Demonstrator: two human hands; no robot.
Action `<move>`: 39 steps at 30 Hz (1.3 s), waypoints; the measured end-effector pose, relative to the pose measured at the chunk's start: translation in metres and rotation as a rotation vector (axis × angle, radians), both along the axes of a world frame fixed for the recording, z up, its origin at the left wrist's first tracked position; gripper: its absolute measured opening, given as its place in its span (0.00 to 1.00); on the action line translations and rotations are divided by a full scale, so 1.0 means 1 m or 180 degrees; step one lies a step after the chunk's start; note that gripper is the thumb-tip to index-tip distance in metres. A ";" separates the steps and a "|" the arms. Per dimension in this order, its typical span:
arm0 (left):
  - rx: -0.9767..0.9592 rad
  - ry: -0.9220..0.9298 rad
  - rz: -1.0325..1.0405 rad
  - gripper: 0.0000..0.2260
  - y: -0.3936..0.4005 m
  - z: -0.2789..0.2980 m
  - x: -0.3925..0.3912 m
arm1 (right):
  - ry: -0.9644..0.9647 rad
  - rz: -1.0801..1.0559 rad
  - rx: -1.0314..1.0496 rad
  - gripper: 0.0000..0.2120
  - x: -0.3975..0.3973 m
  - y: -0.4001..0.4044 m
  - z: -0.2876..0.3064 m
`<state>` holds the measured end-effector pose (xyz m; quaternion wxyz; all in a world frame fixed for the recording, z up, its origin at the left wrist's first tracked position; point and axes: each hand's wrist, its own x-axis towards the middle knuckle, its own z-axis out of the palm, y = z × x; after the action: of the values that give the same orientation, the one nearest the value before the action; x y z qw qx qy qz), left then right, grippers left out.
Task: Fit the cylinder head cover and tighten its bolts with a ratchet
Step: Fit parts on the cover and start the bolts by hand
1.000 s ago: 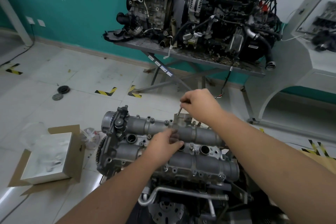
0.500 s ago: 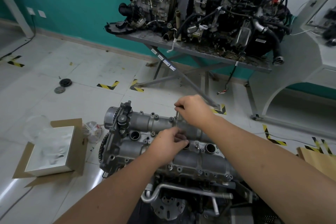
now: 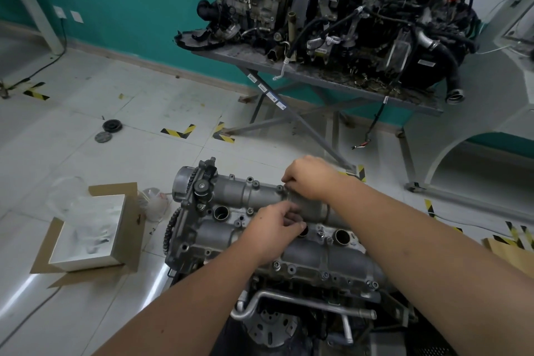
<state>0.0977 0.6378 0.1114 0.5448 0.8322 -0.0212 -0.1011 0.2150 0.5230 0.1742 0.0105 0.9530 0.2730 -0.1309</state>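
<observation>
Box on floor far left, then cover seated on engine, centre. Cast metal, stiff, heavy; I'd lift by ends, not bosses. My left hand rests mid-cover, fingers curled; whether they hold anything, can't tell. My right hand pinches something small at the far edge, probably a bolt, now lower and nearer the cover than half a second ago.

Fingertips blurred; grasped item hidden.
</observation>
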 end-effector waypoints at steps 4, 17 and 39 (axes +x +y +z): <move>-0.0050 -0.0010 0.0015 0.10 0.000 0.001 -0.001 | -0.0008 -0.0128 0.0028 0.10 0.003 0.000 -0.007; -0.0212 0.0079 0.0091 0.08 -0.002 -0.001 0.000 | 0.0240 -0.0082 0.0106 0.15 -0.001 -0.013 -0.009; 0.0147 -0.0011 0.0092 0.06 -0.003 0.005 -0.001 | -0.0741 -0.0721 0.1505 0.11 -0.056 -0.034 -0.006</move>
<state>0.0962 0.6351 0.1162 0.5268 0.8449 -0.0078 -0.0923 0.1590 0.4886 0.1681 -0.1954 0.9621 0.1847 0.0463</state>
